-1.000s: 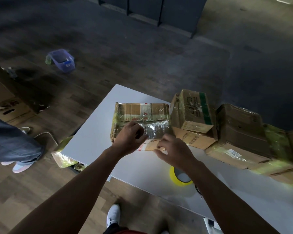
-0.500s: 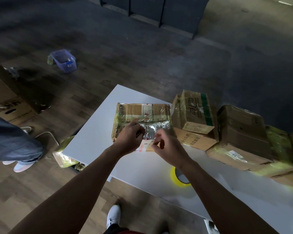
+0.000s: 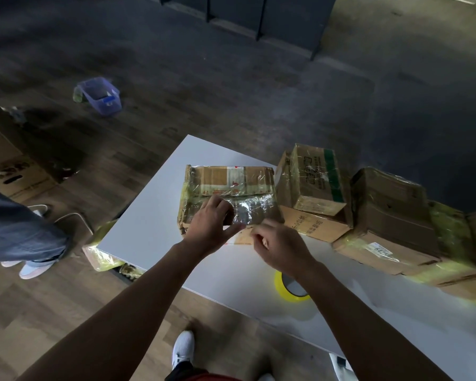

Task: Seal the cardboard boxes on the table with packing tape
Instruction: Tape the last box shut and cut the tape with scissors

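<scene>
A white table (image 3: 149, 215) runs from the middle to the lower right, and its right end is cut off by the frame. Along its far right side stands a pile of boxes (image 3: 390, 215). Four can be counted, stacked in two pairs, while those beyond are smeared yellow-brown at the edge and hard to separate.

One flat box (image 3: 231, 180) lies alone at the table's far left end, touching the pile, its top glossy with clear and yellow tape. Both forearms reach in from below and meet at its near edge.

The left hand (image 3: 212, 226) is knuckles up, with its fingers bent down onto the box top and its thumb stretched rightward along the near edge, so it grips that edge. The right hand (image 3: 280, 248) is just beside it, fingers curled in towards the thumb. I cannot tell whether anything is pinched between them.

One roll of yellow tape (image 3: 282, 291) lies flat on the table, half hidden under the right wrist.

On the floor to the left are another person's jeans leg (image 3: 17, 232), one carton (image 3: 11, 177) cut off by the frame, one blue basket (image 3: 101, 94) and, nearest the camera, one white shoe (image 3: 183, 350).
</scene>
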`<state>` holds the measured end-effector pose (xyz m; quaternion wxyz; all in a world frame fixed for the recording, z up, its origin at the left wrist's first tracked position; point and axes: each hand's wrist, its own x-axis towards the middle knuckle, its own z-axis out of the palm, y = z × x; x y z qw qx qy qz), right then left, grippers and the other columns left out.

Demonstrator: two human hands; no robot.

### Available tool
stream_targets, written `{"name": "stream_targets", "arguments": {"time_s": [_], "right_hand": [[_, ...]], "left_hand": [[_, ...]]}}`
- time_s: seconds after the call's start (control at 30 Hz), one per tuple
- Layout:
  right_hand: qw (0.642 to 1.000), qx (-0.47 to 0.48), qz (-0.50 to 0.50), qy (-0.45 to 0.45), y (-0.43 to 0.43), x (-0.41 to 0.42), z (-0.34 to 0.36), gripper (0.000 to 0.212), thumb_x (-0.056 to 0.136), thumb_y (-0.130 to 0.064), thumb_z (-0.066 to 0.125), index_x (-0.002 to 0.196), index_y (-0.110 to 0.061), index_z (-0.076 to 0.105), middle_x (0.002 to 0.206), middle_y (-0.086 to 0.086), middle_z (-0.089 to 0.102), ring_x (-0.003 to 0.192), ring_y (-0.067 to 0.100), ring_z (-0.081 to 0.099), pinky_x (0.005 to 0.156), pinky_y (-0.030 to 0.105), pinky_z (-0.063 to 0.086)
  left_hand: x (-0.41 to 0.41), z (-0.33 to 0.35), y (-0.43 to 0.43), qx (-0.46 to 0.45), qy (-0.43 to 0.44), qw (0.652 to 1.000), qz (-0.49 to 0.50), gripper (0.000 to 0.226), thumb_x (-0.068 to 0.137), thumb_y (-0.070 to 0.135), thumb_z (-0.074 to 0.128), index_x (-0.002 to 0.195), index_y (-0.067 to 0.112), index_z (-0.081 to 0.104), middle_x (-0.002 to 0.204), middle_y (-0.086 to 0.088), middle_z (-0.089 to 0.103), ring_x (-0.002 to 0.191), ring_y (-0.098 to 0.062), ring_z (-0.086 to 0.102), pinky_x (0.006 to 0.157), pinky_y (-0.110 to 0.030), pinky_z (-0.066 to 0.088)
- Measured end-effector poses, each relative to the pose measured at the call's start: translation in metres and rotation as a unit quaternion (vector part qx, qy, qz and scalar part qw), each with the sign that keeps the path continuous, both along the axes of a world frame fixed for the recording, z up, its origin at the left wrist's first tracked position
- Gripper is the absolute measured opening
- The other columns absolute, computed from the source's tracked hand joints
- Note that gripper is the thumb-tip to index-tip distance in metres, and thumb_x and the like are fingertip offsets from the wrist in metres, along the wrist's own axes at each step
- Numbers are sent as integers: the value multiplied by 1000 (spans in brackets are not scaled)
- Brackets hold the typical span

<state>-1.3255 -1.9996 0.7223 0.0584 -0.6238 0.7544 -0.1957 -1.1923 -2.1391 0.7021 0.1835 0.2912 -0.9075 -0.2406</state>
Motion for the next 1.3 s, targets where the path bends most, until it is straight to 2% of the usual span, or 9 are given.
{"name": "stream_targets", "arguments": {"time_s": [0.13,0.27,0.43,0.63,0.87,0.97,1.07,1.2,1.3], "right_hand": [[997,-71,-39,16,-15,-6,14,6,86,-12,65,88,-8,68,82,4,61,70,20,57,59,28,44],[998,-49,-26,31,-26,-4,14,13,84,-19,70,88,-7,69,86,7,61,77,25,58,66,36,48],[996,-8,-25,85,-33,0,9,21,83,-31,72,87,-11,67,87,4,60,81,25,56,69,37,46],[984,23,6,179,-38,-1,8,28,74,-27,80,87,-11,62,87,7,59,81,27,58,65,38,46],[967,43,-44,249,-48,8,-1,38,64,-31,86,88,-14,63,83,6,58,74,27,59,60,36,45],[951,69,-81,290,-53,11,-7,36,65,-35,85,90,-19,64,81,2,58,73,21,58,59,32,47],[943,74,-103,308,-58,15,-13,37,62,-38,87,85,-22,63,76,0,57,69,18,57,57,29,46],[942,50,-115,312,-56,12,-11,33,64,-34,86,82,-21,62,74,0,57,67,18,55,56,28,42],[956,15,-95,277,-47,2,-3,30,67,-27,84,88,-19,64,82,2,59,75,21,58,61,32,45]], "left_hand": [[1,1,1,-14,6,1000,0,33,78,35,77,85,10,56,90,0,46,83,-16,43,66,-26,34],[2,-2,2,-50,-35,998,-26,34,73,23,81,91,7,57,100,-8,53,94,-26,50,70,-28,39],[1,-2,7,-73,-43,996,-9,31,79,28,76,93,8,56,100,-8,52,94,-25,49,75,-33,45],[-5,-2,12,-101,-50,993,23,31,80,28,76,93,7,58,97,-11,55,91,-27,53,70,-36,47],[-11,-5,13,-161,-90,982,33,47,56,27,93,82,7,59,78,-8,56,67,-25,55,52,-32,46],[-15,-9,9,-183,-100,977,36,49,52,24,94,84,10,60,79,-6,56,68,-23,55,57,-30,48],[-18,-11,7,-189,-96,977,23,43,61,24,89,89,9,61,84,-7,57,73,-24,56,64,-32,51],[-23,-10,1,-185,-132,974,-5,35,85,25,71,111,9,56,107,-8,56,97,-26,54,86,-34,46],[-24,0,-2,-178,-137,974,-20,38,86,24,70,118,9,55,116,-10,56,107,-30,53,87,-38,47]]}}
